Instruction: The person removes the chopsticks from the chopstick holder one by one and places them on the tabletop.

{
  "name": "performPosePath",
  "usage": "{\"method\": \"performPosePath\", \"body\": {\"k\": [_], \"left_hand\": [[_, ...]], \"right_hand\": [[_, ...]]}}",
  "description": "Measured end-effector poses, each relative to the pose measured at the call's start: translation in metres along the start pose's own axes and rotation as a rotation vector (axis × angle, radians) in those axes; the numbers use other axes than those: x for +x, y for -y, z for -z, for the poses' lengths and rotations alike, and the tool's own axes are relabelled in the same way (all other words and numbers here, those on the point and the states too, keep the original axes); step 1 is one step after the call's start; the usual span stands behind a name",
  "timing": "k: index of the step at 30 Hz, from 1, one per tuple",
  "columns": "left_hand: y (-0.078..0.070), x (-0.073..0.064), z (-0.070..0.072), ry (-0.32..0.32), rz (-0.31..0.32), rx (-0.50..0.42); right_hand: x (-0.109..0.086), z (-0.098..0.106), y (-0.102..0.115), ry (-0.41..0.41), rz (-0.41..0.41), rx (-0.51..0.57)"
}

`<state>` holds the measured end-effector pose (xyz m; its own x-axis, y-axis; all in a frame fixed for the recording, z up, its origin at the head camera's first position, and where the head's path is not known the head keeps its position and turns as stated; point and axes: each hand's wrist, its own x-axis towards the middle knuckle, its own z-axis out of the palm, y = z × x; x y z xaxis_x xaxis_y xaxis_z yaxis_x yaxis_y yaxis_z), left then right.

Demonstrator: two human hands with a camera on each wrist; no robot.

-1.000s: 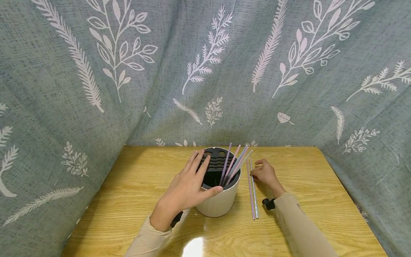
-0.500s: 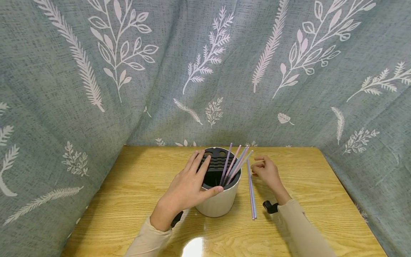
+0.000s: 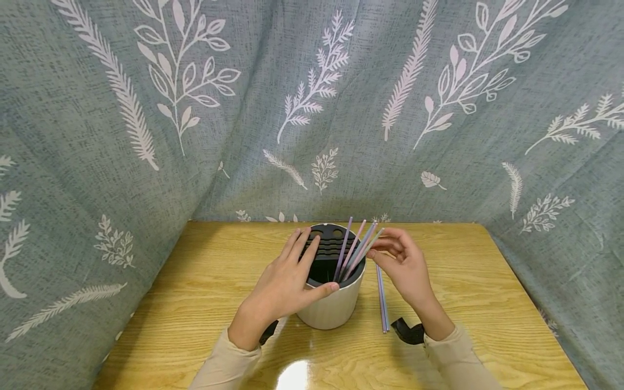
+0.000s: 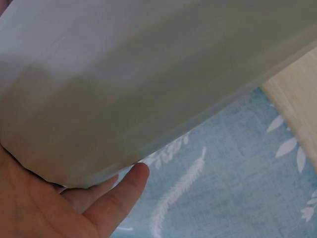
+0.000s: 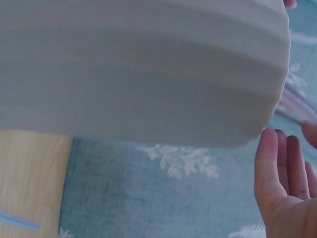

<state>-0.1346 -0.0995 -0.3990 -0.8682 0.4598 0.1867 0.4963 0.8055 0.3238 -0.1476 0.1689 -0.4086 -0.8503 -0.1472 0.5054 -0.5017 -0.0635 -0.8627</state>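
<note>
A white ribbed pot (image 3: 329, 310) with a black slotted insert (image 3: 323, 244) stands on the wooden table. Several thin pastel sticks, like drinking straws (image 3: 345, 249), lean to the right inside it. My left hand (image 3: 278, 284) rests on the pot's left rim, fingers spread over the insert and thumb along the front edge. Close to the right rim is my right hand (image 3: 404, 265), its fingers beside the leaning straws; in the right wrist view the thumb (image 5: 311, 133) is apart from the fingers. Two more straws (image 3: 382, 306) lie side by side on the table, their far ends hidden by the right hand.
The wooden table (image 3: 205, 281) ends at a grey-green curtain (image 3: 244, 135) with white leaf prints, which also hangs at both sides. A black wrist strap piece (image 3: 408, 331) juts out under the right wrist.
My right hand has moved away from the loose straws, up and left to the pot's right rim. The two loose straws have come closer together. My left hand has kept its place.
</note>
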Motion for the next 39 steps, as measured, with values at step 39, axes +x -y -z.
{"method": "performPosePath", "body": {"k": [39], "left_hand": [[0.003, 0.000, 0.001, 0.012, -0.008, -0.002]], "right_hand": [[0.033, 0.051, 0.056, -0.336, 0.150, 0.171]]}}
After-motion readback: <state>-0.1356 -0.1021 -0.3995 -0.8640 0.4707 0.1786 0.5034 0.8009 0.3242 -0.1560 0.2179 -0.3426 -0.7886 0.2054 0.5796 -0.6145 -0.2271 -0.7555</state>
